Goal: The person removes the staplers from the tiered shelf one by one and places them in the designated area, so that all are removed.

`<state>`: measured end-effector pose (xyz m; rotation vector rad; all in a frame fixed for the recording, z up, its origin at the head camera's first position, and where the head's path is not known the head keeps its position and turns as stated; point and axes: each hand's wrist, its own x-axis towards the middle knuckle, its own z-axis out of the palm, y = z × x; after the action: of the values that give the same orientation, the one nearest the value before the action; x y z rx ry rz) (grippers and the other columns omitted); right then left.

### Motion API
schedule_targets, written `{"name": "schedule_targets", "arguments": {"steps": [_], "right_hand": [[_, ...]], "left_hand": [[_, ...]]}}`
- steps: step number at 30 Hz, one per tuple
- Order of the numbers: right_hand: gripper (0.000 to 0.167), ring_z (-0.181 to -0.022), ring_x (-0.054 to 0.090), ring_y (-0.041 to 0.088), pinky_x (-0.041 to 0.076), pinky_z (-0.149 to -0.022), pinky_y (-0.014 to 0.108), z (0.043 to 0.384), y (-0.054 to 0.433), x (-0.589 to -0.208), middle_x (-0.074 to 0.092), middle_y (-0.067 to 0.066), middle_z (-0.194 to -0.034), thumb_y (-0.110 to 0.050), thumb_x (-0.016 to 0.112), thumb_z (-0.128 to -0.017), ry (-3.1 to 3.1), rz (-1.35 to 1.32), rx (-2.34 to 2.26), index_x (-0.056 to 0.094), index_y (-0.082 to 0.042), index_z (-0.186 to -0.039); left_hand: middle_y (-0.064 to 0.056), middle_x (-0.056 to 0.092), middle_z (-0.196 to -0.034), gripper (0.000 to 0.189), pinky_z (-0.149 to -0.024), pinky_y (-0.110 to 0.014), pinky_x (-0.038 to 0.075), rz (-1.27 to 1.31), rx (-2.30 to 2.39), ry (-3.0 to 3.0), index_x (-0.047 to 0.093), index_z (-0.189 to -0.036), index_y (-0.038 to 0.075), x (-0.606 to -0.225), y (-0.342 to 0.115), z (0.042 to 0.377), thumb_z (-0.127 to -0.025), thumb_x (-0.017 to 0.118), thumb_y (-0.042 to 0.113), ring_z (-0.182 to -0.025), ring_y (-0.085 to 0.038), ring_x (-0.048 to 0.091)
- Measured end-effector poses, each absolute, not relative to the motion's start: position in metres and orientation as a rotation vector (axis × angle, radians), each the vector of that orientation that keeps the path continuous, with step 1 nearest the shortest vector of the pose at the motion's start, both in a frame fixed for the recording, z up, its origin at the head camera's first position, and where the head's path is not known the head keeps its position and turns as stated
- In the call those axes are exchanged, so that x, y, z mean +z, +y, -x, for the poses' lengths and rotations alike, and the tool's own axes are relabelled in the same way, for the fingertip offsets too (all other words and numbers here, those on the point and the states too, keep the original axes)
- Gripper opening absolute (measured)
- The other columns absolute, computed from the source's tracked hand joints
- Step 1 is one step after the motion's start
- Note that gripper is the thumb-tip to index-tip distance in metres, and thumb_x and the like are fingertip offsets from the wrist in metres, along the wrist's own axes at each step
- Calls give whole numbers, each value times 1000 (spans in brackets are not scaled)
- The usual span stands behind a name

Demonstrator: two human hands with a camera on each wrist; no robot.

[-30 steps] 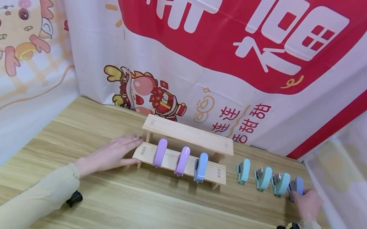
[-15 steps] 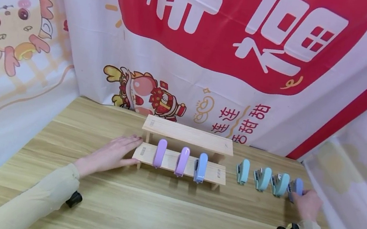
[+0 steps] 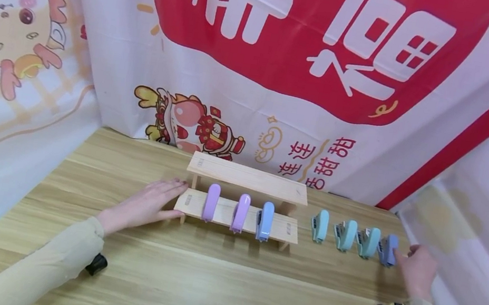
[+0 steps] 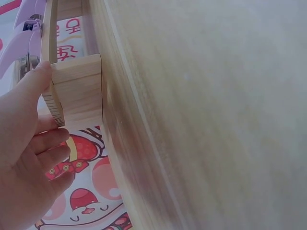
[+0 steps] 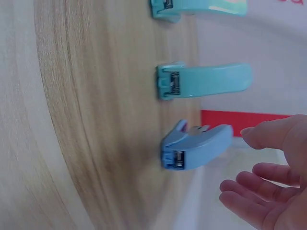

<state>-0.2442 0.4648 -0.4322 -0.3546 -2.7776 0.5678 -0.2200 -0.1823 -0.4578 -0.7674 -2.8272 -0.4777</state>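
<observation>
The right hand (image 3: pixel 419 270) has moved off, fingers loose, just right of the rightmost stapler (image 3: pixel 388 249) (long axis seemingly near-to-far), while the left hand (image 3: pixel 145 206) clasps the rack (image 3: pixel 227 210) at left.

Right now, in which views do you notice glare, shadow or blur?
Head: a small highlight on the right-hand purple stapler, dim shadow under the lower shelf; left wrist: the tabletop looks hazy and soft; right wrist: pale glare along the topmost teal stapler.
</observation>
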Motion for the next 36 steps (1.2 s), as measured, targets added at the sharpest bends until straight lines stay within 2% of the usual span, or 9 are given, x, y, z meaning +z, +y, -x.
{"name": "schedule_targets", "arguments": {"steps": [5, 10, 15, 19, 27, 36], "right_hand": [[48, -94, 59, 52, 44, -84, 60, 235, 450, -420, 61, 41, -108, -21, 64, -91, -2757, 336, 581, 54, 20, -113], [47, -96, 61, 51, 47, -88, 61, 224, 432, -411, 60, 41, -112, -20, 65, -93, -2724, 292, 615, 53, 19, -117], [45, -96, 63, 49, 54, -82, 57, 215, 412, -404, 62, 40, -110, -21, 66, -93, -2701, 219, 620, 55, 16, -117], [43, -95, 65, 47, 60, -73, 52, 209, 396, -400, 62, 37, -109, -18, 67, -92, -2683, 177, 643, 55, 15, -117], [39, -91, 64, 43, 55, -78, 56, 200, 368, -397, 63, 32, -104, -16, 70, -90, -2631, 77, 589, 57, 12, -115], [36, -85, 69, 42, 61, -72, 53, 189, 318, -393, 66, 30, -101, -11, 74, -86, -2570, -86, 605, 59, 11, -111]], "left_hand": [[-22, 44, -153, 76, -118, -61, 34, 761, -479, -2839, 44, -147, -1, -460, -183, 221, -90, 71, 41, -141, -41, 44], [-22, 44, -152, 76, -118, -61, 34, 765, -484, -2840, 44, -147, -1, -459, -183, 220, -90, 71, 41, -141, -42, 44], [-23, 45, -152, 76, -117, -61, 35, 770, -478, -2824, 45, -146, -2, -458, -183, 220, -89, 71, 41, -140, -42, 44], [-22, 45, -152, 76, -117, -61, 35, 764, -487, -2835, 44, -147, -1, -458, -183, 220, -89, 72, 41, -141, -41, 44], [-21, 42, -154, 77, -118, -60, 34, 767, -492, -2856, 42, -148, 0, -459, -183, 221, -91, 69, 44, -143, -41, 42], [-21, 42, -154, 77, -119, -60, 33, 763, -496, -2863, 42, -148, 0, -458, -183, 222, -92, 68, 44, -143, -40, 41]]}}
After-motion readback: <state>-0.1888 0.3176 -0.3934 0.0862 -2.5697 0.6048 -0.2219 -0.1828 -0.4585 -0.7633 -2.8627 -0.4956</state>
